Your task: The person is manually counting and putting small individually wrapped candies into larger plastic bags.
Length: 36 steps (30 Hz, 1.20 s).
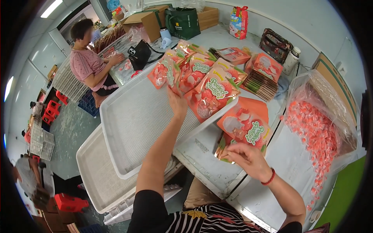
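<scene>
My left hand (177, 104) reaches over the white perforated tray (134, 128). Its fingers, partly hidden, close on a coral-pink candy pouch (172, 74) beside several similar filled pouches (215, 91) heaped at the tray's far right end. To the right of the tray, more coral pouches (248, 126) lie overlapping on the table. My right hand (250, 160), with a red bracelet at the wrist, is by their near edge. Its thumb and fingers are bent together at the corner of a lower pouch (222, 146); the fingertips' hold is only partly visible.
A clear bag of small red-wrapped pieces (311, 128) spills over the table at right. Flat pouches (259, 85) stand stacked behind, near a white bottle (291, 60). Another white tray (95, 167) sits lower left. A person in pink (87, 62) works at the far left.
</scene>
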Each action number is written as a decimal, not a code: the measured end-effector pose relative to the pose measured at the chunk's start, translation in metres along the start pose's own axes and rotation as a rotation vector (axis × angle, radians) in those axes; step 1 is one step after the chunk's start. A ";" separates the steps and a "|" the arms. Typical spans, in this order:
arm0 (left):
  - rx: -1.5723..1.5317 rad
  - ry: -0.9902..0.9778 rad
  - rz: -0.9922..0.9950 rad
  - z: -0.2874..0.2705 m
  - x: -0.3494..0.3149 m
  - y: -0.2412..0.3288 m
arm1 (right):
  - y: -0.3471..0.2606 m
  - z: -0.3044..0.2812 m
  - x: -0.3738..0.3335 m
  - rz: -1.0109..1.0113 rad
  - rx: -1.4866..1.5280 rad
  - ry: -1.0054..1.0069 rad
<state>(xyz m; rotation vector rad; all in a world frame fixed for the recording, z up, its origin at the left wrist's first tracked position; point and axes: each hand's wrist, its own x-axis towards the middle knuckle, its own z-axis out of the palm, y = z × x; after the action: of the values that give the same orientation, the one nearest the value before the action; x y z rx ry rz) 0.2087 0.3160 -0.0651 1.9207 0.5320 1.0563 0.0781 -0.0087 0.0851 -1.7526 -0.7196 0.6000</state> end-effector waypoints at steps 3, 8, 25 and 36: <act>0.176 0.065 0.044 0.045 0.016 -0.013 | 0.015 -0.009 -0.032 0.055 0.062 0.104; 0.306 -0.108 -0.255 0.083 0.023 -0.011 | 0.051 -0.017 -0.078 0.193 0.275 0.287; 0.359 -0.230 -0.242 0.076 0.065 -0.031 | 0.094 -0.011 -0.153 0.364 0.105 0.513; 0.036 -1.020 0.810 -0.039 -0.179 0.152 | 0.133 0.001 -0.198 0.375 0.163 0.561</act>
<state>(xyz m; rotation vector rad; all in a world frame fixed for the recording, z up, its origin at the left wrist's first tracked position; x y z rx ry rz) 0.0719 0.1286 -0.0109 2.4264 -0.8545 0.3480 -0.0360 -0.1806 -0.0347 -1.7943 0.0473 0.3678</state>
